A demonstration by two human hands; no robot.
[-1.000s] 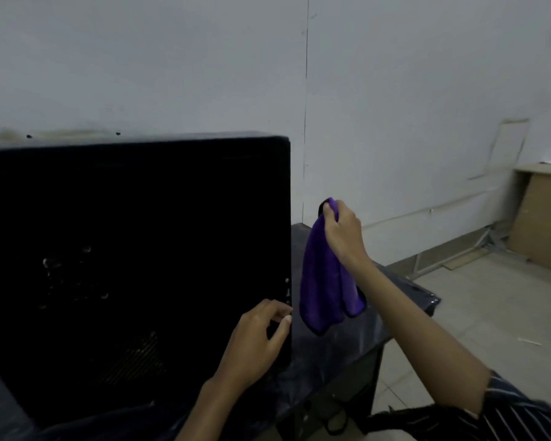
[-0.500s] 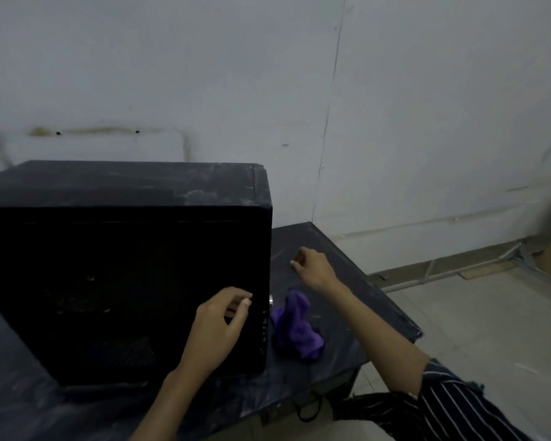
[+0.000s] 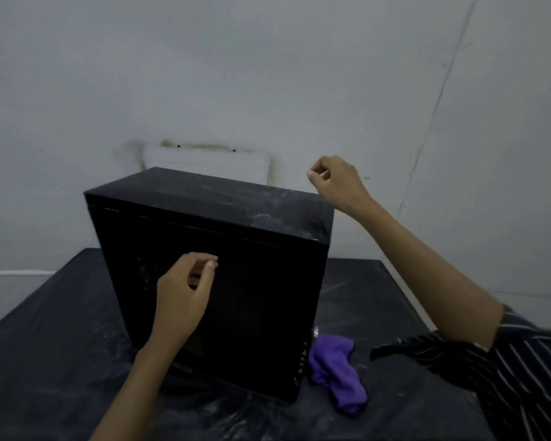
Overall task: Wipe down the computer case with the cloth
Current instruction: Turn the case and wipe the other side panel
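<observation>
The table (image 3: 61, 329), draped in a dark, dusty sheet, is filling the lower part of the view, and more of its left side is showing now than half a second ago, since the head has lifted and turned so that the computer case (image 3: 236, 281) is sitting at the centre instead of toward nine o'clock. The case is standing upright on the table, black, with pale dust smeared over its top panel.

The left hand (image 3: 182, 300) is hovering in front of the case's near side panel, at about seven o'clock from the case's middle. Its fingers are curling loosely toward the thumb and holding nothing; whether the fingertips are touching the panel cannot be told. It was in much the same pose before, only nearer the case's front edge.

The cloth (image 3: 337, 374), purple and crumpled, is lying on the table just beside the case's lower front corner, at about five o'clock from the case. No hand is touching it, as was already so half a second ago; a second ago the right hand was dangling it in the air.

The right hand (image 3: 334, 183) is rising: earlier it was low over the table beyond the cloth, and now it is hanging above the case's top right corner, at about one o'clock, fingers curled inward and holding nothing. Its striped sleeve (image 3: 522, 370) is crossing the lower right.
</observation>
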